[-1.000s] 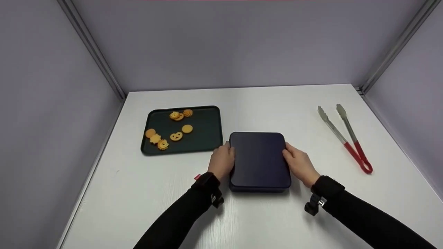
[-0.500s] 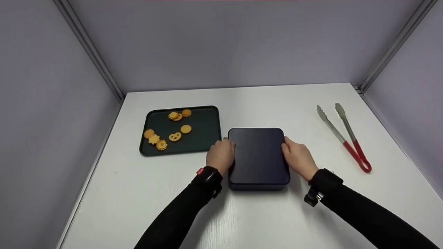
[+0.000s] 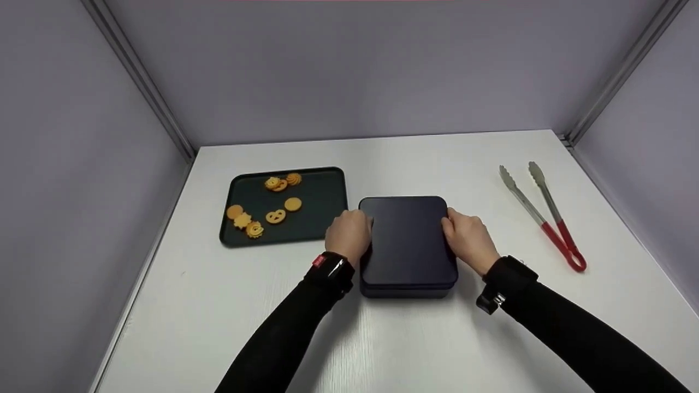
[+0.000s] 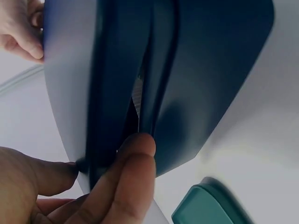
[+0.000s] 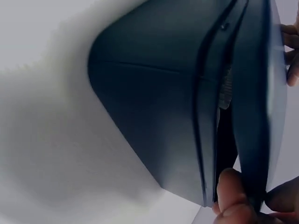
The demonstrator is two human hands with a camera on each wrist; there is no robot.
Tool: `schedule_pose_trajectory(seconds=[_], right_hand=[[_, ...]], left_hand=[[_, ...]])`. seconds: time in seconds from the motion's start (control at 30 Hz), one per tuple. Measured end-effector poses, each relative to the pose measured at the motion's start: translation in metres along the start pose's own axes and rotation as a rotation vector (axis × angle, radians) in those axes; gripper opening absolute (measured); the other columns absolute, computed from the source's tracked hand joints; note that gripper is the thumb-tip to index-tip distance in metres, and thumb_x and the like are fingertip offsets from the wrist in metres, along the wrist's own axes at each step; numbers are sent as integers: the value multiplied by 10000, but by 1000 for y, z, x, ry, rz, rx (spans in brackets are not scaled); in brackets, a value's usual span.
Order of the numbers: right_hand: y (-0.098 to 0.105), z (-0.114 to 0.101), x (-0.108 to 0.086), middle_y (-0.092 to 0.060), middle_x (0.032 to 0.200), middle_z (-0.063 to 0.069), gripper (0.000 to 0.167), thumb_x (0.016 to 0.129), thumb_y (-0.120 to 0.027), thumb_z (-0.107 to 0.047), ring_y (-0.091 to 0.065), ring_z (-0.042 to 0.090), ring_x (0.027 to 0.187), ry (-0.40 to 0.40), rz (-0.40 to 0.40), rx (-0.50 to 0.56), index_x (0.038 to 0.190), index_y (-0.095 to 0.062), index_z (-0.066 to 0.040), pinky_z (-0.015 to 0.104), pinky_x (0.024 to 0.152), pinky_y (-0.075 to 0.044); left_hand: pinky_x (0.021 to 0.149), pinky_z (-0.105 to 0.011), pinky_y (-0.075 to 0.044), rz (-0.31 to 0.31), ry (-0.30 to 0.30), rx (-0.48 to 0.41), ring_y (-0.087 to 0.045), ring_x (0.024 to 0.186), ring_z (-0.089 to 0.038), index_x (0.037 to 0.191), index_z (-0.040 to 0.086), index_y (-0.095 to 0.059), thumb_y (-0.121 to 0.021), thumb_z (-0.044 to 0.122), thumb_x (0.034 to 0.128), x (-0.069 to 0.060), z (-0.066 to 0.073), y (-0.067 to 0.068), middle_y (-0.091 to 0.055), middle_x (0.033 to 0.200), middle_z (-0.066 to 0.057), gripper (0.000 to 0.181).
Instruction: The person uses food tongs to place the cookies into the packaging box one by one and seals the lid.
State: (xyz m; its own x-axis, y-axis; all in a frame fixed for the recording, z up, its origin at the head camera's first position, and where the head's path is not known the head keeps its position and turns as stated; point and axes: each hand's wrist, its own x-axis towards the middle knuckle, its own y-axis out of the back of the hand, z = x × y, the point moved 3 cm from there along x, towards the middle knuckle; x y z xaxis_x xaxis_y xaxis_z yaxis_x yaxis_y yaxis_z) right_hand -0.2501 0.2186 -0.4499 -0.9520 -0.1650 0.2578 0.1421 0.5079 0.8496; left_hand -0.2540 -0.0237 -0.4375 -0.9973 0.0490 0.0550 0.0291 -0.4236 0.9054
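A dark blue rectangular tin box (image 3: 404, 293) stands on the white table, its lid (image 3: 407, 240) tipped up along the far side. My left hand (image 3: 348, 234) pinches the lid's left edge, thumb on top and fingers beneath the rim. On the opposite edge, my right hand (image 3: 471, 240) grips the lid the same way. A narrow dark gap shows between lid (image 4: 114, 79) and box wall (image 4: 201, 79) in the left wrist view. Through that gap in the right wrist view, a small ribbed, pale patch (image 5: 226, 88) is visible inside; what it is cannot be told.
Left of the box lies a dark green tray (image 3: 327, 191) bearing several cookies, among them a pretzel-shaped one (image 3: 276, 216). Metal tongs (image 3: 546, 218) with red handles lie spread at the right. Grey walls (image 3: 349, 71) enclose the table (image 3: 191, 327) behind and at both sides.
Both hands have risen slightly and moved away from me, lifting the lid's far edge. More of the box's front wall shows under the lid. Tray and tongs keep their places.
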Motion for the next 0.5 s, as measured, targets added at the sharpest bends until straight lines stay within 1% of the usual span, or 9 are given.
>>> schedule_pose_trajectory(seconds=[0.1, 0.17, 0.23, 0.33, 0.4, 0.5], right_hand=[[-1, 1, 4, -675, 792, 245, 308, 1037, -513, -79, -635, 335, 679, -6, -5, 3, 1203, -637, 148, 514, 650, -514], [-2, 1, 6, -696, 867, 285, 318, 1038, -514, -81, -680, 384, 746, -6, -2, -5, 1223, -632, 149, 534, 684, -527], [-4, 2, 7, -697, 896, 304, 302, 1040, -511, -79, -695, 422, 788, -6, -4, -16, 1205, -636, 141, 549, 699, -527], [-6, 4, 8, -698, 956, 331, 286, 1039, -515, -74, -701, 474, 853, -4, 1, -36, 1191, -641, 133, 573, 729, -533], [-8, 6, 9, -696, 959, 336, 283, 1041, -512, -76, -696, 488, 859, -2, -1, -45, 1182, -641, 133, 582, 736, -531], [-11, 7, 10, -696, 1009, 347, 308, 1044, -510, -75, -695, 500, 890, -2, -5, -57, 1222, -632, 145, 583, 754, -540]], left_hand=[[667, -479, -602, 10, 9, 1, -757, 851, -305, 987, 24, -794, -592, 282, 1049, 4, 0, -1, -772, 996, -144, 334], [665, -481, -601, 13, 13, 1, -756, 844, -302, 960, 32, -796, -599, 281, 1045, 5, 0, -3, -773, 990, -140, 328], [665, -482, -601, 12, 15, -1, -756, 837, -298, 955, 35, -797, -605, 281, 1042, 6, 0, -5, -774, 986, -137, 324], [672, -487, -603, 9, 16, -1, -757, 835, -298, 979, 36, -799, -615, 285, 1037, 8, 0, -8, -776, 983, -133, 315], [672, -489, -604, 13, 12, 2, -757, 833, -299, 984, 38, -800, -626, 284, 1030, 8, -1, -10, -777, 975, -130, 305], [674, -487, -605, 17, 7, 8, -757, 834, -302, 963, 45, -802, -636, 277, 1024, 9, -1, -13, -777, 968, -129, 292]])
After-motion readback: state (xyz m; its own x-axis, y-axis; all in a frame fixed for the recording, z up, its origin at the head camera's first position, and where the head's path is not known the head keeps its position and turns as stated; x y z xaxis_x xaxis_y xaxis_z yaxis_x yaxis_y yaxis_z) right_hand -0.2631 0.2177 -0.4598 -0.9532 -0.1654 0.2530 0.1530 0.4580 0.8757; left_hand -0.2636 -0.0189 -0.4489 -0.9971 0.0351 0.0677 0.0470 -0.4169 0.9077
